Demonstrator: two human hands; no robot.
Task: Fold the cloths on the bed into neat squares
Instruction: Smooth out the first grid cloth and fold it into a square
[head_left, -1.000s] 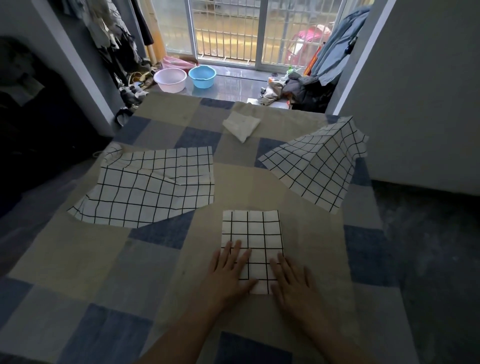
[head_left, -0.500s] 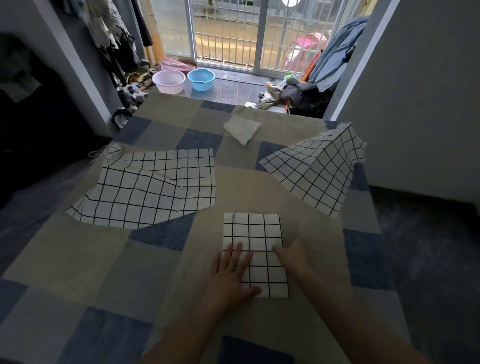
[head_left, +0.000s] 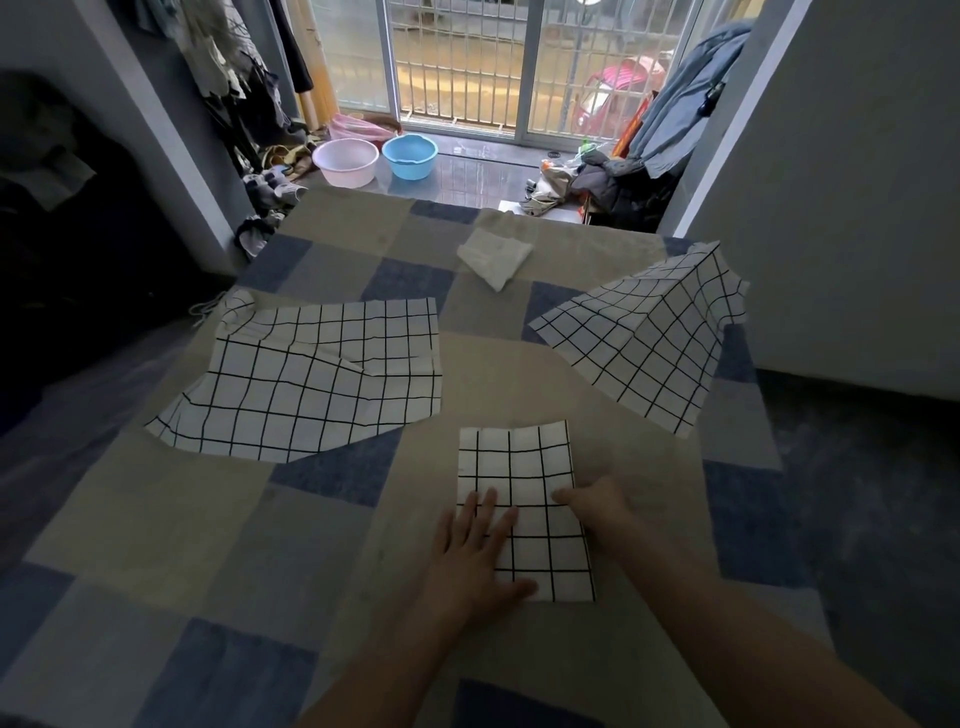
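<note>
White cotton-like fabric with a black grid forms the folded cloth (head_left: 524, 506), a narrow rectangle lying on the bed (head_left: 130, 519) close to its near edge, right of centre. Left hand (head_left: 475, 558): fingers straight and spread, palm flat on the cloth's left half, thumb along its near edge. Right hand (head_left: 597, 512): positioned at the cloth's right edge with fingers curled; whether they pinch the fabric cannot be determined. Unfolded grid cloth (head_left: 317, 379): spread flat toward the left edge of the bed, with a crease across it. Second grid cloth (head_left: 644, 340): at the right edge, partly draped over it. Small white cloth (head_left: 496, 254): crumpled near the far edge. Pink basin (head_left: 345, 162) and blue basin (head_left: 410, 156): side by side on the floor beyond the bed.
</note>
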